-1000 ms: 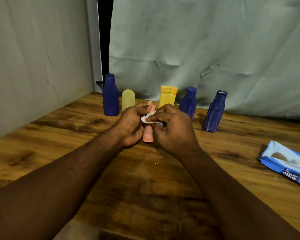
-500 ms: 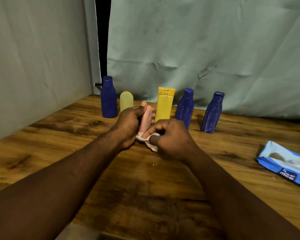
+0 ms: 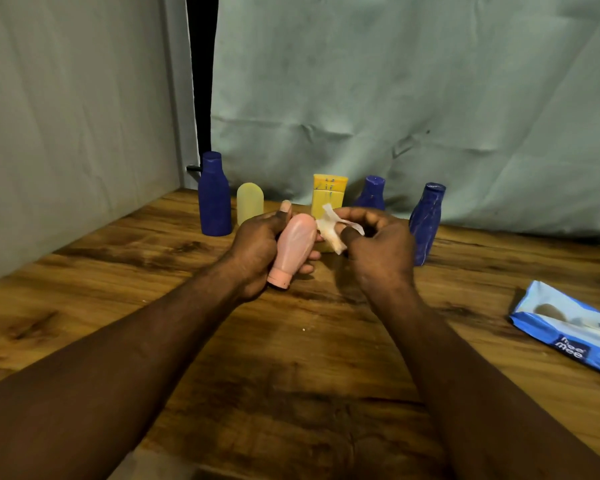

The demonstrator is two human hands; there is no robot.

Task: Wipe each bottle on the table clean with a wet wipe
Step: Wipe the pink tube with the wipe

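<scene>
Pink bottle (image 3: 293, 249) held above the worktop (image 3: 291, 368): which step is this, asks the desk.

Photographer: Wiping, by my reading. The left hand (image 3: 255, 252) grips the pink bottle round its body, fingers curled behind it and thumb up along the side. The bottle is tilted, cap end down and toward the camera, clear of the wood.

Desk: And the other of the two hands?

Photographer: The right hand (image 3: 378, 252) pinches a crumpled wet wipe (image 3: 329, 232) between thumb and fingertips, just beside the bottle's rounded upper end. Whether wipe and plastic touch there, I cannot tell.

Desk: What does the next move call for?

Photographer: Probably laying the wipe on the body and turning the bottle in the grip so the hidden side is covered, then standing it down. Five others stand at the back: a tall blue bottle (image 3: 214, 199), a pale yellow bottle (image 3: 250, 204), a yellow tube (image 3: 329, 192), a small blue bottle (image 3: 373, 192) partly behind the right hand, and a slanted blue bottle (image 3: 426, 220). A pack of wipes (image 3: 568, 332) lies well apart to the right.
</scene>
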